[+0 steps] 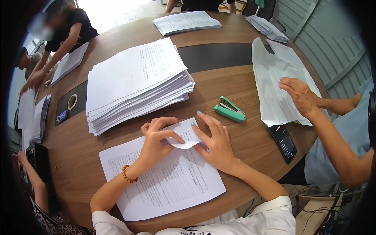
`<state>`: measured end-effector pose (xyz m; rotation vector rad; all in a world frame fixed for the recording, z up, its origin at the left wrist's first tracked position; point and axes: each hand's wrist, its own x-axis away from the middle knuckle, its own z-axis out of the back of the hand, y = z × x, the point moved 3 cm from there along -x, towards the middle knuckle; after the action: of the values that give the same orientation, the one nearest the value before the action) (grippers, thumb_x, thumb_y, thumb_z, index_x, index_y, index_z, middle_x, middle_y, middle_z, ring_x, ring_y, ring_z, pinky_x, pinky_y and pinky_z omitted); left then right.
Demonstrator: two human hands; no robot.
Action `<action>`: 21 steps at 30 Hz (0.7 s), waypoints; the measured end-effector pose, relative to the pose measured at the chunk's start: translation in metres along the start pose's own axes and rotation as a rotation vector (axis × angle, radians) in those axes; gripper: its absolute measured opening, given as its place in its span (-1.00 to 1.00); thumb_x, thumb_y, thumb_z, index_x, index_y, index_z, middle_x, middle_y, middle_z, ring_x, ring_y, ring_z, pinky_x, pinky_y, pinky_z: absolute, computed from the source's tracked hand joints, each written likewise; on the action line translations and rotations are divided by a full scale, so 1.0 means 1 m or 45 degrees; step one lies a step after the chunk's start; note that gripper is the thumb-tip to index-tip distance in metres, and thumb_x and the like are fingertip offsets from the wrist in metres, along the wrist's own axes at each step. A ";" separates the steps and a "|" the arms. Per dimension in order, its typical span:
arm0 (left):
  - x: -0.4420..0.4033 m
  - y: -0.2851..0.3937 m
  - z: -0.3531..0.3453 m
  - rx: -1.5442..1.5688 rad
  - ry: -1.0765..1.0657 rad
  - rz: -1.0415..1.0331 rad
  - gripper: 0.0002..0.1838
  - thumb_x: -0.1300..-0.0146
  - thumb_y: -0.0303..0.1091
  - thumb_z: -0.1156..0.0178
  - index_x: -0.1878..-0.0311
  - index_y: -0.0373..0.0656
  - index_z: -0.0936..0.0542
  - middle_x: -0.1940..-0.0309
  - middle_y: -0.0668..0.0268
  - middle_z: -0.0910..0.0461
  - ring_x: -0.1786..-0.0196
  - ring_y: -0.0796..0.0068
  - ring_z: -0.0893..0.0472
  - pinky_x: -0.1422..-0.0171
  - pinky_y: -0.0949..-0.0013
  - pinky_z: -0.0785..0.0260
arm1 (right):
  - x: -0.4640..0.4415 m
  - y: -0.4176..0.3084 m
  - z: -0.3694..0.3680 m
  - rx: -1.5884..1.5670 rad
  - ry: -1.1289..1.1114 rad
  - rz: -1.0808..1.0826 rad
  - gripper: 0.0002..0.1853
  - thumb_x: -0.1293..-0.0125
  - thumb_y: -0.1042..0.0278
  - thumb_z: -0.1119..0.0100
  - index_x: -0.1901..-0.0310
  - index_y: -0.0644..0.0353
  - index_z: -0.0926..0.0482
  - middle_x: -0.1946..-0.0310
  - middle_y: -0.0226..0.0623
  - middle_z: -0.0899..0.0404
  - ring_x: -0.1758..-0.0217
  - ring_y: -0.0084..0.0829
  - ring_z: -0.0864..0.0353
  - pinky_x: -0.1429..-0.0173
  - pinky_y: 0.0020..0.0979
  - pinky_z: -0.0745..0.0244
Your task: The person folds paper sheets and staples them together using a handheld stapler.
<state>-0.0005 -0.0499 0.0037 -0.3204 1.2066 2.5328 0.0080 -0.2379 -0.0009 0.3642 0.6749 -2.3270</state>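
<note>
Printed sheets (168,184) lie on the wooden table before me, their far edge curled up between my hands. My left hand (158,139), with a beaded bracelet at its wrist, has its fingers bent around the lifted paper edge. On the other side of the curl, my right hand (215,145) pinches the paper near its thumb, its other fingers stretched forward. Just beyond my right hand rests a green stapler (230,109), untouched. A thick stack of printed paper (133,78) stands beyond my left hand.
At right, a person's hand (299,94) hovers over a crumpled white sheet (278,74), near a phone (282,143). A tape roll (72,102) lies left. Other people stand or sit around the table (78,168); more paper piles (187,21) lie at its far side.
</note>
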 end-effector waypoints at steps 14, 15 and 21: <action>0.002 0.005 0.001 -0.056 -0.010 0.040 -0.69 0.23 -0.61 -0.40 0.44 0.13 -0.74 0.01 0.43 -0.56 -0.08 0.44 -0.41 -0.21 0.12 0.11 | 0.002 -0.004 0.000 0.005 0.078 0.037 -0.49 0.03 0.40 -0.38 -0.06 0.09 -0.57 -0.32 -0.20 -0.25 -0.33 -0.20 -0.26 -0.15 -0.22 -0.25; 0.003 0.005 0.000 -0.031 0.022 0.012 -0.68 0.23 -0.62 -0.40 0.43 0.13 -0.73 0.04 0.44 -0.56 -0.04 0.46 -0.43 -0.21 0.13 0.10 | 0.002 -0.004 0.001 0.020 0.099 0.056 -0.49 0.01 0.38 -0.38 -0.06 0.11 -0.56 -0.32 -0.20 -0.25 -0.32 -0.23 -0.27 -0.14 -0.22 -0.26; 0.000 0.005 0.001 0.172 0.010 0.144 -0.69 0.18 -0.62 -0.42 0.37 0.06 -0.71 0.12 0.49 -0.53 0.15 0.55 -0.46 -0.15 0.25 0.08 | 0.000 0.005 0.002 -0.170 0.053 -0.169 -0.30 -0.06 0.31 -0.35 -0.28 0.15 -0.35 -0.35 -0.05 -0.10 -0.35 -0.12 -0.20 -0.19 -0.16 -0.23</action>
<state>-0.0019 -0.0518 0.0076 -0.2361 1.4280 2.5290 0.0109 -0.2420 -0.0007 0.3159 0.8944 -2.3883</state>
